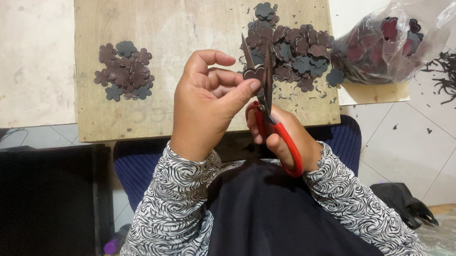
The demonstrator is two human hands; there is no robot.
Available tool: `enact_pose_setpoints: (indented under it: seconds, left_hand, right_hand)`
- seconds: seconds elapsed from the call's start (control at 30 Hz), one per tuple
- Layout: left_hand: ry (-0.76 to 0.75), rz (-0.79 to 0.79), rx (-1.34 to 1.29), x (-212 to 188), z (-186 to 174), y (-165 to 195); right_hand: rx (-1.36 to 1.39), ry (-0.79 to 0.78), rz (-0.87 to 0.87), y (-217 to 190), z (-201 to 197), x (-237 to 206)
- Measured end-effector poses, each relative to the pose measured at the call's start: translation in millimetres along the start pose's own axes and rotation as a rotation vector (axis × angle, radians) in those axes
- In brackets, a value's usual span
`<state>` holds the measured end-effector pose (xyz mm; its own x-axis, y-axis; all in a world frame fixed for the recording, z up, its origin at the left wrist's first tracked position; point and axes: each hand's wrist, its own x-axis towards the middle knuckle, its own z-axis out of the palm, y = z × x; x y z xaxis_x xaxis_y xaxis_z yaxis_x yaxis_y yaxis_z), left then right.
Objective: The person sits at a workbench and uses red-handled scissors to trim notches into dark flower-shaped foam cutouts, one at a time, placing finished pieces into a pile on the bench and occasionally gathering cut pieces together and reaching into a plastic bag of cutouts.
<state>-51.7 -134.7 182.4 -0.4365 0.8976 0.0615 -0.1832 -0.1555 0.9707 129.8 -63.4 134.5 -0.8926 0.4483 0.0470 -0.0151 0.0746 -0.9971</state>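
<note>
Now mid-trim, I judge: left hand point(207, 99) fingers pinch flower cutout point(253, 75); right hand point(289, 138) fingers clamped on scissors point(267, 106), blades apart. Next needs steady closing along petal edge.

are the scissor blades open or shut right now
Open. The red-handled scissors in the right hand show two blades spread in a narrow V, with the flower-shaped piece held by the left hand at them.
</note>
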Motion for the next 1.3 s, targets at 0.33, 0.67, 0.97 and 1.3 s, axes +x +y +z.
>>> enact_pose_setpoints:
  seconds: [0.33, 0.67, 0.97, 1.3]
  left_hand:
    - [-0.066, -0.030, -0.107, -0.3, 2.0, 1.4]
    - [-0.059, -0.058, -0.096, 0.1, 3.4, 5.3]
    - [-0.042, -0.033, -0.049, -0.8, 2.1, 1.4]
    - [-0.049, -0.009, -0.057, -0.7, 4.9, -3.9]
  right_hand:
    - [0.114, -0.064, -0.068, -2.3, 2.1, 1.0]
    - [0.032, -0.054, -0.050, -2.7, -2.1, 0.2]
    - [-0.045, -0.032, -0.020, -0.8, -5.5, -0.1]
    - [0.070, -0.051, -0.048, -3.6, -5.1, -2.8]
